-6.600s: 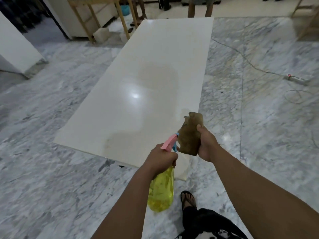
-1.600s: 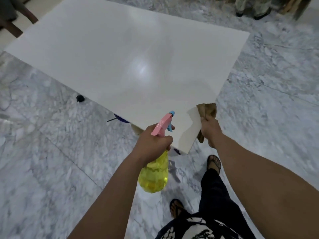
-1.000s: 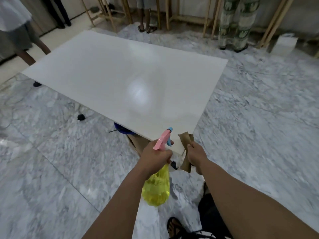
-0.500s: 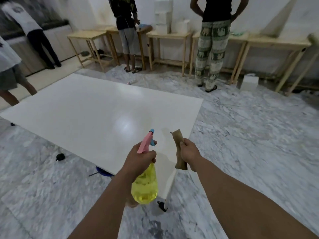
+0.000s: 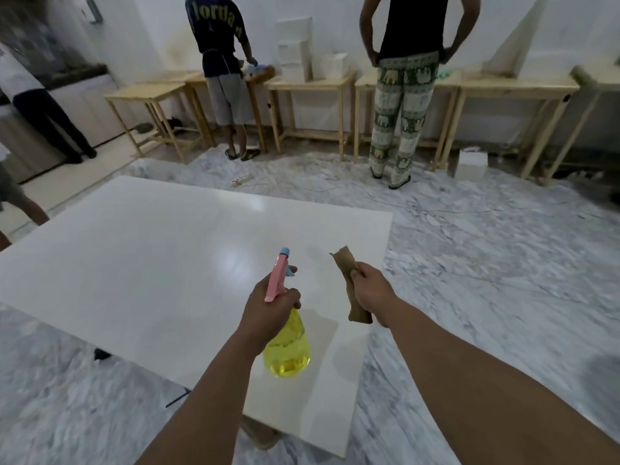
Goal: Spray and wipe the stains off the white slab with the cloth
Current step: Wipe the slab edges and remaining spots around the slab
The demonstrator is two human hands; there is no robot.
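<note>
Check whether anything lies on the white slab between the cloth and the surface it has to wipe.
Nothing visible does. The right hand holds the brown cloth above the white slab, whose glossy top shows bare. The spray bottle in the left hand sits beside the cloth, not under it.

Dim indoor light. A soft overhead glare patch shines on the glossy white rectangular slab, just beyond the left hand. Frame edges bend and blur; far corners darken.
</note>
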